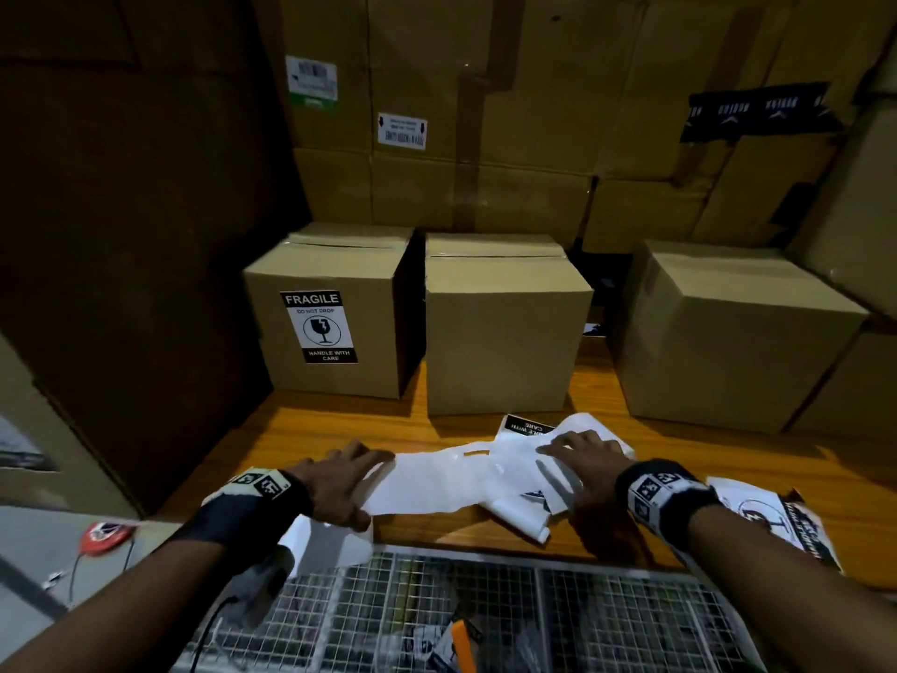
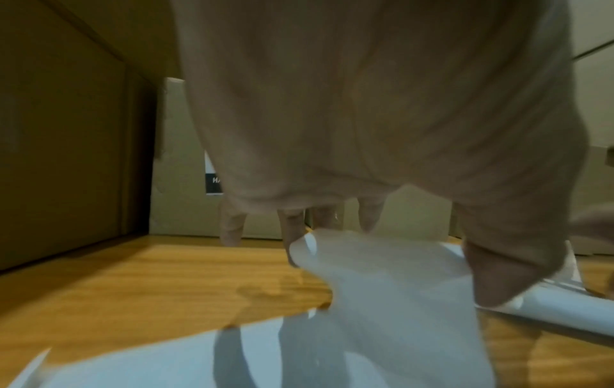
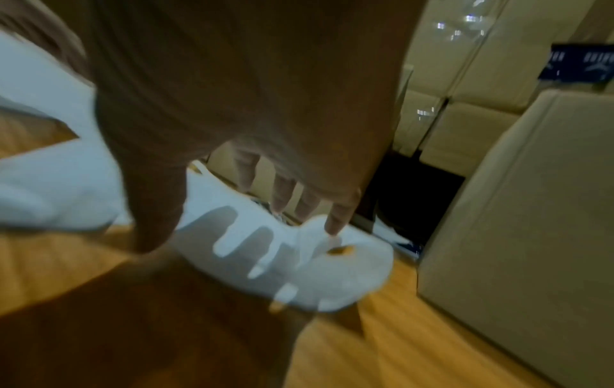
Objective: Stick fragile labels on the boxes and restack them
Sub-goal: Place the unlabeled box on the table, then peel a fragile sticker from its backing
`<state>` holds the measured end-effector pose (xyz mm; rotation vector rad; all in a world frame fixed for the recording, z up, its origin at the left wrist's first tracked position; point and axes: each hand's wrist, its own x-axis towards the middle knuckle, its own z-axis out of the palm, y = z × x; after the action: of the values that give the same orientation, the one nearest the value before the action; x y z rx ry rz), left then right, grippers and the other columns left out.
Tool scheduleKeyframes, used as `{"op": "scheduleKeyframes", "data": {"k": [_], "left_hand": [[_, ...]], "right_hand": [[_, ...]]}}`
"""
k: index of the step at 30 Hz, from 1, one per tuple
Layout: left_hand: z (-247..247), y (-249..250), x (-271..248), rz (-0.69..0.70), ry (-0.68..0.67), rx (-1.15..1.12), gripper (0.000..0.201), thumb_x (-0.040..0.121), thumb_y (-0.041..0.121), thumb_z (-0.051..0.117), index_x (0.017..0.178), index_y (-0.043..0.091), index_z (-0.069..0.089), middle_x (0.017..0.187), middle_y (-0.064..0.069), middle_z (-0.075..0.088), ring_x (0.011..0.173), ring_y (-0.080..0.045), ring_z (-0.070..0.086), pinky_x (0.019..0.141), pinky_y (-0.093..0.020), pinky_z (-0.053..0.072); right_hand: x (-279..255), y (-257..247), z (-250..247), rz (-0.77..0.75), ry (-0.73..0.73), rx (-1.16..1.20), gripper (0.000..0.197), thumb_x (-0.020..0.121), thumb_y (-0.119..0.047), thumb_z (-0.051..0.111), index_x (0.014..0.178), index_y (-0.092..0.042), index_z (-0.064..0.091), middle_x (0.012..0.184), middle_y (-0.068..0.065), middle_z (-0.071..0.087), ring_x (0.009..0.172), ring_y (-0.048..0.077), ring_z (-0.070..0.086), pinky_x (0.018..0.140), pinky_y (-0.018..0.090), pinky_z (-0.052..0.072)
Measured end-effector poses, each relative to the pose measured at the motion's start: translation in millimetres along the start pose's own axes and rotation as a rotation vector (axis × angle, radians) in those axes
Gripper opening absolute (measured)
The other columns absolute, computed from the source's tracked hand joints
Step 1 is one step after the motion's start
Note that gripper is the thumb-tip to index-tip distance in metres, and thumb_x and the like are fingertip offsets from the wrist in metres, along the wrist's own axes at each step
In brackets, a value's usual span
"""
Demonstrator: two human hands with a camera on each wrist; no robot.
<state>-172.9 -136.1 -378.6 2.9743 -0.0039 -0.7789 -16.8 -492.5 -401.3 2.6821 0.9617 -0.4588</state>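
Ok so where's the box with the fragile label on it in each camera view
Head: the labelled box stands left of centre on the wooden table, leftmost of three boxes.
Left wrist: it shows behind the left hand, left of centre, with only a strip of its label visible.
Right wrist: not in it; the boxes there are plain.
Shared landmark: the white backing sheets under both hands.
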Motion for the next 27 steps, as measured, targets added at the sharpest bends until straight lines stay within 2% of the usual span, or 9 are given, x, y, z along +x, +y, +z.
{"op": "scheduleKeyframes", "data": {"k": [4,8,11,14,17,20,22,25,27], "left_hand": [[16.7,-2.8,-6.2,0.039,0.092,-0.031,0.110,0.075,0.057,0.072,0.153,0.046,-0.005,0.155,-0.001,0.013,0.141,-0.033,0.028,0.104,-0.059,0.032],[25.9,-6.3,-14.3,0.039,0.074,0.004,0.115,0.071,0.059,0.075,0.151,0.048,-0.008,0.150,-0.002,0.016,0.136,-0.034,0.030,0.102,-0.059,0.033],[23.7,-6.8,-21.2,0.018,-0.044,0.072,0.124,0.058,0.081,0.073,0.152,0.049,0.001,0.157,-0.005,0.009,0.144,-0.038,0.016,0.109,-0.069,0.022],[17.1,4.3,-19.5,0.011,0.038,0.059,0.117,0.055,0.097,0.054,0.153,0.047,0.012,0.164,-0.001,-0.008,0.150,-0.036,-0.001,0.112,-0.073,0.008],[5.2,34.3,-1.9,0.049,0.199,0.047,0.097,0.071,0.091,0.046,0.152,0.043,0.023,0.165,0.001,0.001,0.150,-0.031,0.005,0.114,-0.069,0.011],[-5.0,76.3,19.2,0.143,0.248,0.100,0.080,0.084,0.078,0.047,0.150,0.035,0.031,0.162,-0.002,0.017,0.147,-0.030,0.015,0.113,-0.065,0.018],[-6.8,104.7,32.3,0.195,0.240,0.112,0.073,0.089,0.070,0.049,0.149,0.031,0.034,0.158,-0.003,0.025,0.144,-0.028,0.020,0.112,-0.062,0.020],[-3.8,136.6,46.2,0.215,0.167,0.135,0.072,0.090,0.064,0.052,0.150,0.028,0.034,0.157,-0.004,0.028,0.144,-0.029,0.022,0.112,-0.061,0.019],[1.5,150.0,54.1,0.210,0.115,0.177,0.071,0.090,0.062,0.054,0.148,0.025,0.037,0.156,-0.005,0.029,0.144,-0.031,0.022,0.111,-0.062,0.019]], "right_hand": [[0.0,-4.5,11.4,0.068,0.111,0.015,0.047,0.099,-0.042,0.041,0.145,-0.033,0.039,0.141,0.005,0.046,0.131,0.032,0.037,0.103,0.047,0.032],[-2.3,-1.5,19.4,0.081,0.143,-0.023,0.025,0.091,-0.036,0.051,0.111,-0.031,0.066,0.116,-0.001,0.062,0.119,0.027,0.048,0.094,0.042,0.036],[-5.7,4.5,19.3,0.109,0.195,-0.032,0.027,0.093,-0.040,0.055,0.117,-0.032,0.064,0.121,-0.005,0.062,0.124,0.023,0.046,0.099,0.041,0.037],[-9.6,11.3,15.6,0.215,0.376,0.030,0.030,0.095,-0.036,0.054,0.125,-0.036,0.058,0.129,-0.005,0.055,0.126,0.022,0.043,0.100,0.040,0.037],[-9.0,21.4,13.3,0.407,0.471,0.183,0.037,0.096,-0.043,0.052,0.130,-0.030,0.053,0.133,0.002,0.051,0.126,0.026,0.044,0.101,0.042,0.040],[-4.1,24.8,12.3,0.557,0.219,0.378,0.053,0.092,-0.055,0.055,0.132,-0.020,0.047,0.139,0.010,0.047,0.131,0.036,0.040,0.102,0.048,0.038],[-0.4,25.6,13.8,0.566,0.181,0.493,0.048,0.090,-0.045,0.062,0.128,-0.018,0.050,0.134,0.011,0.053,0.127,0.036,0.045,0.100,0.047,0.041],[2.9,31.4,12.3,0.491,0.387,0.632,0.030,0.084,-0.020,0.065,0.114,-0.018,0.064,0.116,0.011,0.067,0.110,0.032,0.060,0.088,0.038,0.050],[-2.0,36.6,3.2,0.413,0.485,0.728,0.009,0.084,-0.015,0.065,0.092,-0.018,0.067,0.094,0.007,0.069,0.093,0.028,0.062,0.074,0.031,0.047]]}}
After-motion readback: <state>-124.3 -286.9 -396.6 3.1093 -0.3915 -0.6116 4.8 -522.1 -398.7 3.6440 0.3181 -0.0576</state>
